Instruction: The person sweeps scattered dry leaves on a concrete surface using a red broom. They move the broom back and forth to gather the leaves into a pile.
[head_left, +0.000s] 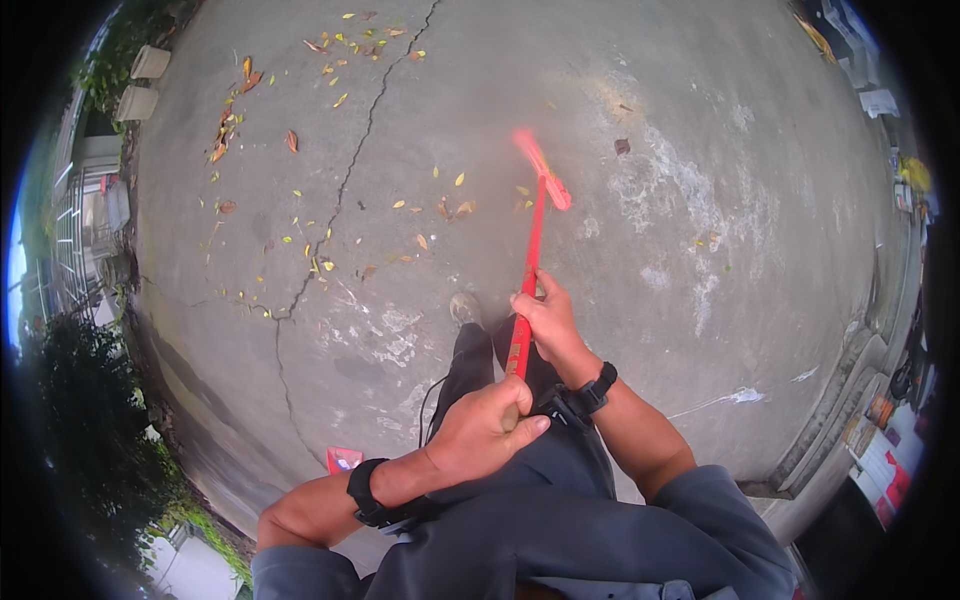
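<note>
A broom with a red handle (535, 240) and a pinkish-red head (551, 182) slants away from me over the grey concrete ground (465, 90). My left hand (487, 427) is closed around the upper end of the handle, near my waist. Lower down the handle, my right hand (551, 319) grips it with the thumb along the side. The far end of the broom head is blurred. Yellow and brown leaves (454, 206) lie scattered to the left of the head, and a few are close beside it.
A long crack (341, 187) runs through the concrete on the left, with more fallen leaves (225, 135) past it. A red dustpan-like object (344, 459) lies near my left forearm. Concrete steps (832, 405) stand at the right; pots (137, 103) line the far left edge.
</note>
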